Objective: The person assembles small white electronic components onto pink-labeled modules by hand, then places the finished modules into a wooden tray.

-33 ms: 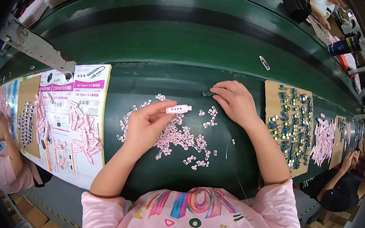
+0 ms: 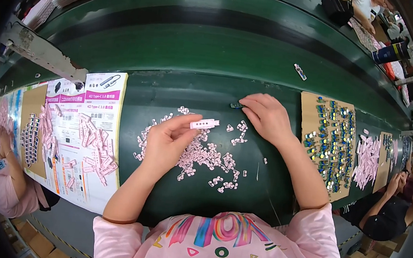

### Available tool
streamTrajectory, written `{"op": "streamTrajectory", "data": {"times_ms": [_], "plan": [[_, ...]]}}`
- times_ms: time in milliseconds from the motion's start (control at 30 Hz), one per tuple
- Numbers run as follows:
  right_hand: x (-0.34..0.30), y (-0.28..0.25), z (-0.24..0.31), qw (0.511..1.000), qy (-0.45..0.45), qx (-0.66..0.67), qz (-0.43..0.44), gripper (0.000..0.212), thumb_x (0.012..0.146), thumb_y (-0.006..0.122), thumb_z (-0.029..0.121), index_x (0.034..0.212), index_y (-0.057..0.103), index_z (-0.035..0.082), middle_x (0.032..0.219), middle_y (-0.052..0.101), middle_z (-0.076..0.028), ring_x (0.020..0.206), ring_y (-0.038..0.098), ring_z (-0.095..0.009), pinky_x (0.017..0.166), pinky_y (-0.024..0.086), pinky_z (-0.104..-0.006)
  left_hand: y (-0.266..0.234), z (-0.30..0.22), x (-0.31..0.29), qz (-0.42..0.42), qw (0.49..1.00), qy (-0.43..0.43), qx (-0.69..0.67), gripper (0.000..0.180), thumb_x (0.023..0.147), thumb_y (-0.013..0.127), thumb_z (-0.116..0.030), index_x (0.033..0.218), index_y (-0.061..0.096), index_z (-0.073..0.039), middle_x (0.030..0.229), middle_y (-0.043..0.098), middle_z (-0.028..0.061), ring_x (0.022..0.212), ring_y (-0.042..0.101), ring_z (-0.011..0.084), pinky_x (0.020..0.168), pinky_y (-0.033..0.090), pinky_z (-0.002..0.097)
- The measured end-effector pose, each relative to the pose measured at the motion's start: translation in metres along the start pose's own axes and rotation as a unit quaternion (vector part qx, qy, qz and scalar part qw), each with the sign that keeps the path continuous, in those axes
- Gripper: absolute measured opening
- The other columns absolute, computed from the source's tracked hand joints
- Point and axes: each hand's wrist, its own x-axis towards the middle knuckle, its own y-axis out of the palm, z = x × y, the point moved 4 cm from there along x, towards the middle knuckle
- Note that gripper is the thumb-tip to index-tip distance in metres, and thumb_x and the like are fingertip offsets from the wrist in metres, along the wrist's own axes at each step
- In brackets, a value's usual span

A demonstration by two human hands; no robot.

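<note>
My left hand (image 2: pixel 164 139) is closed on a pale pink plastic USB hub casing (image 2: pixel 203 124), with a row of small slots facing up. Thumb and fingers pinch it by its left end. To the right and a little farther off, my right hand (image 2: pixel 264 116) pinches a small dark green circuit board (image 2: pixel 236 106) at its right end. The two parts are apart. Below and around my left hand lies a scattered heap of tiny pink plastic pieces (image 2: pixel 198 156) on the dark green work surface (image 2: pixel 210 90).
At left, pink casings (image 2: pixel 95 142) lie on printed sheets (image 2: pixel 103 103). A cardboard sheet (image 2: pixel 312 106) at right bears rows of circuit boards (image 2: pixel 333 142); beside it are more pink parts (image 2: pixel 366 158). One loose part (image 2: pixel 300 72) sits on the far green belt (image 2: pixel 199 52). Co-workers sit on both sides.
The view has shifted very slightly. Both hands keep their grips, and the casing and circuit board are almost where they were.
</note>
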Motion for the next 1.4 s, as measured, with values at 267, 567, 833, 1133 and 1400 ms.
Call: {"op": "streamTrajectory", "data": {"times_ms": [267,567,833,1133,1400], "plan": [[0.005,-0.026,0.064,0.968,0.054,0.241,-0.035,0.02,0.081,0.071,0.0,0.1,0.076,0.006,0.076,0.067,-0.002,0.063,0.056,-0.014,0.057,0.044,-0.0248,0.009,-0.01,-0.005,0.033,0.999,-0.026,-0.012,0.033,0.085,0.068,0.007,0.116,0.07,0.0,0.093,0.074,0.008,0.076,0.067,0.0072,0.066,0.05,0.0149],[0.0,-0.027,0.085,0.956,0.077,0.284,0.012,0.021,0.077,0.076,-0.004,0.097,0.077,0.004,0.074,0.069,-0.004,0.058,0.053,-0.012,0.054,0.041,-0.0218,0.016,-0.015,-0.012,0.066,0.997,0.0,-0.038,0.033,0.085,0.066,0.006,0.116,0.07,-0.002,0.087,0.072,0.0031,0.069,0.061,0.0037,0.06,0.046,0.0153],[-0.001,-0.022,0.081,0.975,0.001,0.217,-0.039,0.018,0.076,0.079,0.003,0.094,0.077,0.006,0.072,0.062,-0.001,0.059,0.051,-0.012,0.051,0.041,-0.0238,0.018,-0.017,-0.012,0.078,0.996,-0.014,-0.052,0.033,0.086,0.065,0.006,0.117,0.07,-0.002,0.088,0.072,0.003,0.069,0.06,0.0036,0.062,0.047,0.0152],[-0.006,-0.02,0.08,0.992,-0.059,0.088,-0.075,0.018,0.075,0.08,0.008,0.093,0.077,0.008,0.08,0.058,0.0,0.062,0.051,-0.013,0.051,0.041,-0.0241,0.022,-0.013,-0.013,0.072,0.987,-0.029,-0.144,0.029,0.091,0.06,0.006,0.118,0.069,0.0,0.088,0.071,0.0057,0.078,0.068,0.0085,0.069,0.052,0.0168],[-0.006,-0.016,0.079,0.984,-0.072,0.138,-0.084,0.023,0.077,0.079,0.004,0.1,0.076,0.008,0.085,0.061,-0.001,0.064,0.053,-0.011,0.053,0.043,-0.0223,0.023,-0.011,-0.016,0.057,0.981,-0.047,-0.18,0.025,0.095,0.054,0.004,0.115,0.069,0.002,0.087,0.069,0.0084,0.086,0.073,0.0172,0.077,0.057,0.0205]]}}
